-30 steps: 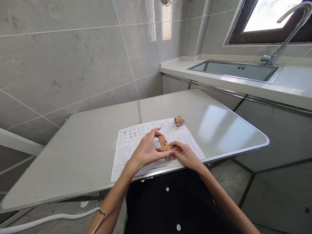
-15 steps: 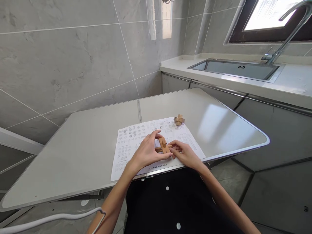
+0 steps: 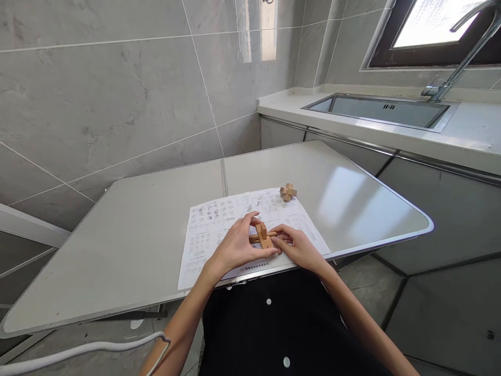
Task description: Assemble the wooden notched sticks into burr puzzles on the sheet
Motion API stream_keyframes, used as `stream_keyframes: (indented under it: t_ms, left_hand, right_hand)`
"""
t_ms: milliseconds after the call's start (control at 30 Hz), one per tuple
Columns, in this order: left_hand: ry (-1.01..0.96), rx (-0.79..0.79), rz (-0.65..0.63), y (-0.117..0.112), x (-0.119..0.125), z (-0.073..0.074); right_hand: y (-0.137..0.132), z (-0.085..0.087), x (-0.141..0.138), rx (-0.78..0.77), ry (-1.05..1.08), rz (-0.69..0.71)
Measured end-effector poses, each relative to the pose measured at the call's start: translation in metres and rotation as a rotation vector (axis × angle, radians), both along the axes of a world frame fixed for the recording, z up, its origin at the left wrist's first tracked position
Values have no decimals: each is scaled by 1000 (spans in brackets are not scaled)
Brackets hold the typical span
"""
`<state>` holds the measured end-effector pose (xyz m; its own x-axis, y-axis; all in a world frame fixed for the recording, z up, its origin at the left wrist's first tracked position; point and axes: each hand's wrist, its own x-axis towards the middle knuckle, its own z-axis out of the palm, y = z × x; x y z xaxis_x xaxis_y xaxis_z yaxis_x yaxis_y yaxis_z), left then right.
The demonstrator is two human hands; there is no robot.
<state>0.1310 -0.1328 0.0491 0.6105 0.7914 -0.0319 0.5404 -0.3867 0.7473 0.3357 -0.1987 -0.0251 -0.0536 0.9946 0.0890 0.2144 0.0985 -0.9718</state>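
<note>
Crossed wooden puzzle pieces (image 3: pixel 263 235) sit between my two hands, just above a printed instruction sheet (image 3: pixel 211 225) on the white folding table (image 3: pixel 129 230). My left hand (image 3: pixel 236 244) curls round their left side, thumb and forefinger pinching them. On the right, my right hand (image 3: pixel 296 246) grips the same pieces with bent fingers. An assembled wooden burr puzzle (image 3: pixel 288 192) rests on the far right corner of the sheet, untouched.
A counter with a steel sink (image 3: pixel 378 110) and tap (image 3: pixel 462 57) runs along the right, past the table's rounded edge. Grey tiled wall stands behind the table. A white cable (image 3: pixel 78 352) hangs at lower left. My dark buttoned garment fills the bottom.
The upright wooden piece has been pushed down into the crossing piece and now sits lower. Both hands stay in place around it.
</note>
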Motion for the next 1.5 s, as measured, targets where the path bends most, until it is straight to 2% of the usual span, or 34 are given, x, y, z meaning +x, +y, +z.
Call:
stream_keyframes:
  t_ms: [567, 1267, 1500]
  left_hand:
    - [-73, -23, -21, 3, -5, -9]
    - [27, 94, -76, 5, -9, 13]
    - [-17, 67, -100, 7, -14, 5]
  right_hand:
    - [0, -1, 1, 14, -72, -6]
    - [-4, 4, 1, 50, 21, -38]
    - [-3, 6, -3, 83, -50, -61]
